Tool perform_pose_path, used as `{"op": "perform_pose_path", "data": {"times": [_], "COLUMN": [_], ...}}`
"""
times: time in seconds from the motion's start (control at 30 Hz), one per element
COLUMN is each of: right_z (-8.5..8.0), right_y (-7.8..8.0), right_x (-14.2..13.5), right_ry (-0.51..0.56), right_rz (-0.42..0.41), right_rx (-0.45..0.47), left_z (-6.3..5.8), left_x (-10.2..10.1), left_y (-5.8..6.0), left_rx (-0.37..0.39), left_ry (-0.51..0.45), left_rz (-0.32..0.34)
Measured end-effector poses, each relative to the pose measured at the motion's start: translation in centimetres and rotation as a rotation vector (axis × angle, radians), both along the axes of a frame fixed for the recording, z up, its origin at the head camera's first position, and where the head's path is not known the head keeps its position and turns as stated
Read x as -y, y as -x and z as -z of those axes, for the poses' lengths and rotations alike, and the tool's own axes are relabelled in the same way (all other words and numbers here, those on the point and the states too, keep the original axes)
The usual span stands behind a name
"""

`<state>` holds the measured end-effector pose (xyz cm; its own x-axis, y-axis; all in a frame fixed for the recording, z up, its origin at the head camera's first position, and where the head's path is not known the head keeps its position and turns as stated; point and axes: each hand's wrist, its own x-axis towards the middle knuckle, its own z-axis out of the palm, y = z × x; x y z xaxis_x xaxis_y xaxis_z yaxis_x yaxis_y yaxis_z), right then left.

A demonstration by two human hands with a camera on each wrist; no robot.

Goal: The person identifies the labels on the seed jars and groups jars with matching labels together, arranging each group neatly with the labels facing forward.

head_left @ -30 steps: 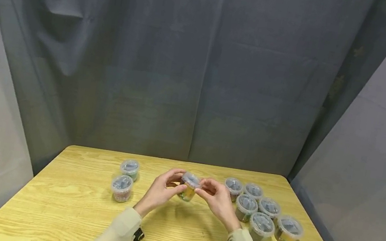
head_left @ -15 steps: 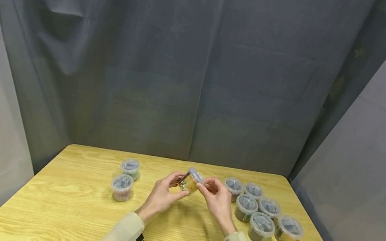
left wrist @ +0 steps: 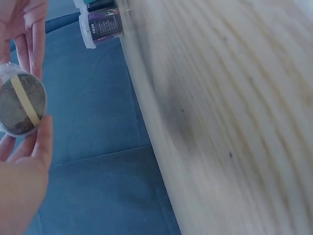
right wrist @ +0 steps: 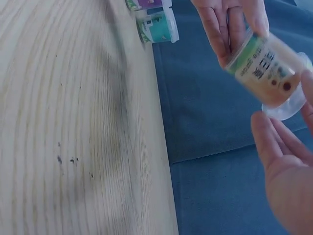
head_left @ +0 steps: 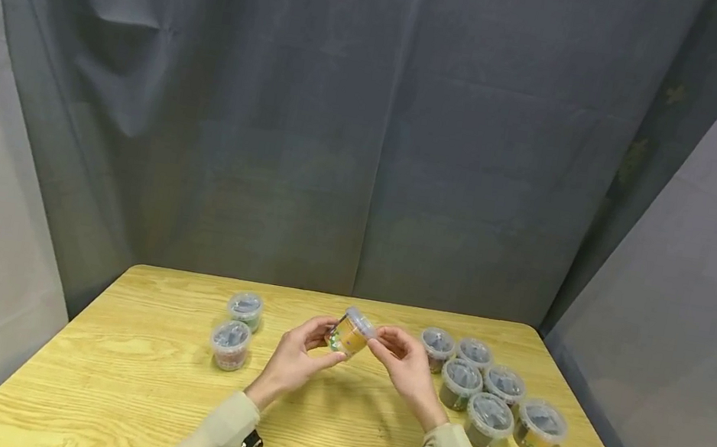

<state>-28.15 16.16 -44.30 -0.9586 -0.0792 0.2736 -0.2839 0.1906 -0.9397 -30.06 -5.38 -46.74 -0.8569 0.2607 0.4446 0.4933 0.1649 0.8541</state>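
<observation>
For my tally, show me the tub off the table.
The tilted, yellow-labelled tub between the left hand and right hand; the other tubs stand upright on the table.

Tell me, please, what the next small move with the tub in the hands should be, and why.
Probably turn the tub upright: it is tilted above the table, with the left hand near its base and the right hand at its lid, so both could level it together.
</observation>
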Motion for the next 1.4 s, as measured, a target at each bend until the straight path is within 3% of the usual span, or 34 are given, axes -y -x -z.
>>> {"op": "perform_pose_path", "data": {"times": [0.13, 0.4, 0.6, 0.9, 1.2, 1.4], "right_z": [0.8, 0.7, 0.7, 0.3, -0.5, 0.0], "right_y": [0.8, 0.8, 1.0, 1.0, 0.4, 0.7], "right_x": [-0.2, 0.5, 0.1, 0.5, 0.3, 0.5], "right_ry": [0.031, 0.022, 0.029, 0.077, 0.049, 0.059], "right_rz": [-0.019, 0.043, -0.003, -0.004, -0.038, -0.016], "right_rx": [-0.005, -0.032, -0.028, -0.004, 0.040, 0.032], "left_z": [-0.1, 0.1, -0.1, -0.2, 0.2, 0.1], "left_x": [0.2, 0.2, 0.5, 0.6, 0.9, 0.8], "left_y": [-0.1, -0.1, -0.1, -0.3, -0.2, -0.1], "left_rx": [0.054, 0.112, 0.151, 0.143, 0.150, 0.115], "left_ry": [-0.016, 0.033, 0.005, 0.071, 0.037, 0.131], "left_rz": [0.050, 0.011, 0.069, 0.065, 0.123, 0.060]}}
